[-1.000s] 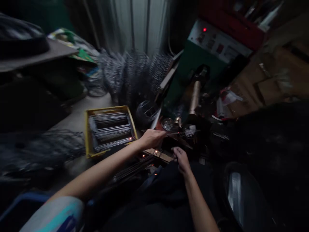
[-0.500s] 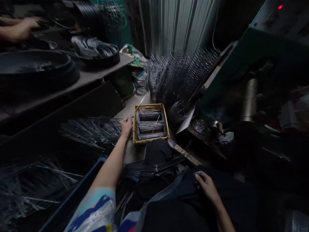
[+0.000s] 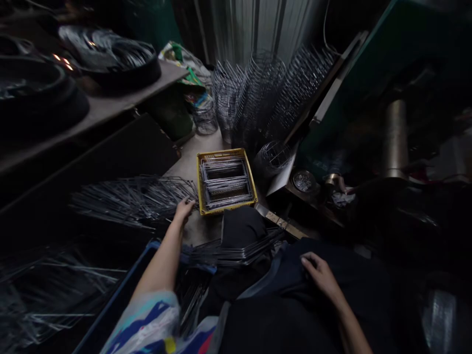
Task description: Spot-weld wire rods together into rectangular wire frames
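My left hand is stretched forward, fingers slightly apart, with nothing visible in it. It is just left of a yellow plastic crate, at the near end of a pile of thin metal wire pieces. Bent wire frames lie stacked in rows inside the crate. On the dark cloth over my lap rests my right hand, its fingers loosely bent and holding nothing that I can see. A bundle of bent wire frames lies across in front of my lap.
Tall stacks of wire rings stand behind the crate. To the left is a bench with round black trays. A green machine rises at right, near a bowl of small metal parts. More wire fills the lower left.
My left hand has drawn back and down from the crate's edge, and the wire frame it held is out of it. Loose slanted wires over the crate no longer show. My right hand stays on my lap.
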`<action>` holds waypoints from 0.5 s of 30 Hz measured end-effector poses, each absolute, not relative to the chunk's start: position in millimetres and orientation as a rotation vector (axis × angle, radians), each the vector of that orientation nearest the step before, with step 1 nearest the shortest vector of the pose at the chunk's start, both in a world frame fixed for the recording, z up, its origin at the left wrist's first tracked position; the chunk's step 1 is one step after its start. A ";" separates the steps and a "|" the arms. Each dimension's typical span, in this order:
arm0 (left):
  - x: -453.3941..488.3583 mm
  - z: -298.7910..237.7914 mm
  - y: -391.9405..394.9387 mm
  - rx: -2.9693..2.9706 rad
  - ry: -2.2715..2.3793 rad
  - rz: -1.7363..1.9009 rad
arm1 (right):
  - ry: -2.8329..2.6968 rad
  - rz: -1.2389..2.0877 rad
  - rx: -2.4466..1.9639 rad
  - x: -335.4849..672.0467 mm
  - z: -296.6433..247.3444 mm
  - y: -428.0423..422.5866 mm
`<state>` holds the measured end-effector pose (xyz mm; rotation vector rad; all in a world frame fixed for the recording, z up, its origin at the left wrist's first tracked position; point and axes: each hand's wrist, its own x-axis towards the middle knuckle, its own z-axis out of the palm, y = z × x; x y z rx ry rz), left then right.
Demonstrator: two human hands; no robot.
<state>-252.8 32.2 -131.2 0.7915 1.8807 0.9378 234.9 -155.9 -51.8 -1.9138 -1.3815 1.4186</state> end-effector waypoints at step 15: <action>-127.7 -38.9 -87.5 2.085 1.066 0.374 | -1.618 0.882 -1.982 300.1 -0.3 -151.4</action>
